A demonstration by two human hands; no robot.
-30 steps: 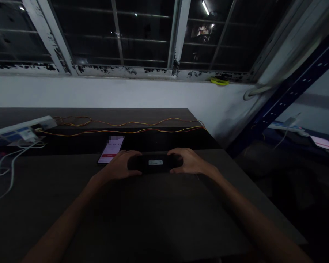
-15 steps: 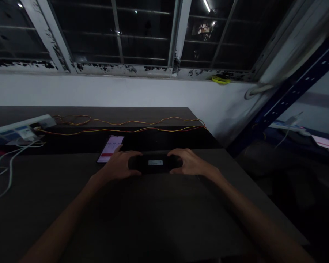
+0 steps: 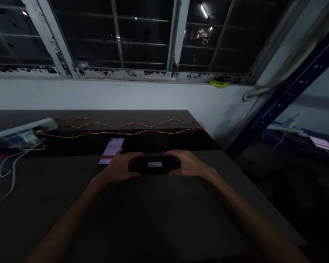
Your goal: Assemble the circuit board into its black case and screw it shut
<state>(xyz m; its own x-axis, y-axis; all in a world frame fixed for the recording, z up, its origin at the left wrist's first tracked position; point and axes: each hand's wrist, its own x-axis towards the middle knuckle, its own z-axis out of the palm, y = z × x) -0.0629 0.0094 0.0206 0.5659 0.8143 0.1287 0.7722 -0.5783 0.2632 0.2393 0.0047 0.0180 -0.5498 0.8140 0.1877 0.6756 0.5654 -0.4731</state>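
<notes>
A black, rounded oblong case (image 3: pixel 153 170) with a small white label (image 3: pixel 155 164) lies crosswise on the dark table; the dim light hides what kind of case it is. My left hand (image 3: pixel 122 166) grips its left end, thumb on the near side and fingers on the far side. Around the right end, my right hand (image 3: pixel 190 163) is closed in the same way. Just beyond my left hand lies a phone (image 3: pixel 111 149) with a lit timer screen, its lower right part covered by that hand.
A power strip (image 3: pixel 48 125) with a plugged-in charger (image 3: pixel 30 137) and white cable (image 3: pixel 13 175) sits at the left. Twisted red-yellow wire (image 3: pixel 120 133) runs across the table's back. A blue metal post (image 3: pixel 285 93) rises beyond the table's right edge. Yellow tape (image 3: pixel 218 83) rests on the windowsill.
The camera view has tilted slightly, so the window and wall sit a little lower. Both hands keep their hold on the case, which has hardly moved.
</notes>
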